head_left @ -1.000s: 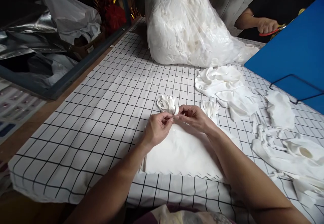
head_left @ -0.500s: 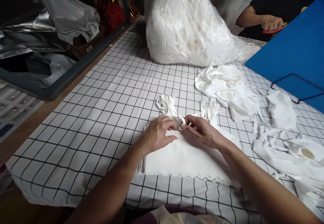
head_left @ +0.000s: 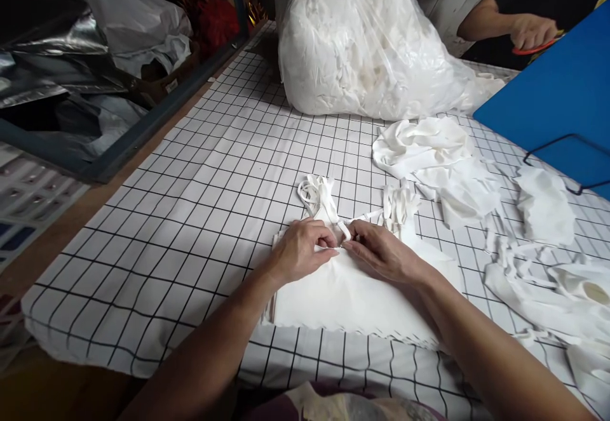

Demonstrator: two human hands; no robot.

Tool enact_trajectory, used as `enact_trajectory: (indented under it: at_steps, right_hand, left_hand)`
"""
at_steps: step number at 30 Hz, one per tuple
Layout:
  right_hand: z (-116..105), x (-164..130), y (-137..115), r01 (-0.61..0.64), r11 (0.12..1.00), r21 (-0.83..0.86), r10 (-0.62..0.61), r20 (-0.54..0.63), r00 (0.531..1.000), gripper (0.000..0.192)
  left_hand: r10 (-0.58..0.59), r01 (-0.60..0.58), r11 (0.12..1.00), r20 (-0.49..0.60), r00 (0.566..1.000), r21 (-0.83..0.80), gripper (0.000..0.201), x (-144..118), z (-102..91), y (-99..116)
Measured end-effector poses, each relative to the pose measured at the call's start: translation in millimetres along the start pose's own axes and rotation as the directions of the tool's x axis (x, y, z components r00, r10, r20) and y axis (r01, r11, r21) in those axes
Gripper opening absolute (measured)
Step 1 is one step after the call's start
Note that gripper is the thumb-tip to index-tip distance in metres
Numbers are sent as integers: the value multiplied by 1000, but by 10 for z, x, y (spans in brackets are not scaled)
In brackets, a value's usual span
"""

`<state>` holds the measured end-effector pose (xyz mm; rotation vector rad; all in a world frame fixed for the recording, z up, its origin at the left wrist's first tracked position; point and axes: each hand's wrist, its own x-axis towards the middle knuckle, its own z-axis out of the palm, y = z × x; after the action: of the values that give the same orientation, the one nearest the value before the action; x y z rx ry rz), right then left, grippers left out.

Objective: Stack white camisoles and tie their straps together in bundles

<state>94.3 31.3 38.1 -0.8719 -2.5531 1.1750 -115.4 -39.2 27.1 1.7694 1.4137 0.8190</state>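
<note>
A flat stack of white camisoles (head_left: 352, 303) lies in front of me, its hem edges toward my body. Bunched thin straps (head_left: 318, 197) stick out beyond the far edge on the left, and another bundle of straps (head_left: 399, 208) lies to the right. My left hand (head_left: 302, 251) is closed, thumb and fingers pinching the top edge of the uppermost camisole. Close beside it, my right hand (head_left: 381, 249) is closed at the base of a white strap (head_left: 344, 232), where it meets that edge. The fingertips of both hands nearly meet.
A large clear bag of white cloth (head_left: 362, 46) stands at the back of the checked tablecloth (head_left: 190, 218). Crumpled white pieces (head_left: 443, 160) lie to the right, near a blue board (head_left: 562, 97). Beyond it, another person's hand (head_left: 531, 30) holds something orange-handled.
My left fingers have closed on the top edge and lifted it slightly, wrinkling the cloth. My right hand stays by the strap. The view has shifted a little.
</note>
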Motion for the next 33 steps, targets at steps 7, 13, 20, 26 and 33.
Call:
enact_trajectory:
  at_steps: [7, 13, 20, 26, 33]
  right_hand:
    - [24, 3, 37, 106, 992, -69, -107, -16, 994, 19]
    - [60, -5, 46, 149, 986, -74, -151, -24, 988, 17]
    - [163, 38, 1, 205, 975, -88, -213, -96, 972, 17]
    - [249, 50, -56, 142, 989, 30, -135, -171, 976, 19]
    - [148, 115, -205, -147, 733, 665, 222, -29, 975, 16]
  left_hand:
    - [-23, 23, 1000, -7, 1000, -17, 5, 13, 8, -5]
    - [-47, 47, 999, -6, 999, -15, 6, 15, 7, -2]
    - [-29, 29, 999, 2, 1000, 45, 10, 24, 13, 5]
    - [-24, 23, 990, 10, 1000, 139, 15, 24, 13, 45]
    - [-42, 44, 990, -17, 999, 134, 16, 17, 31, 31]
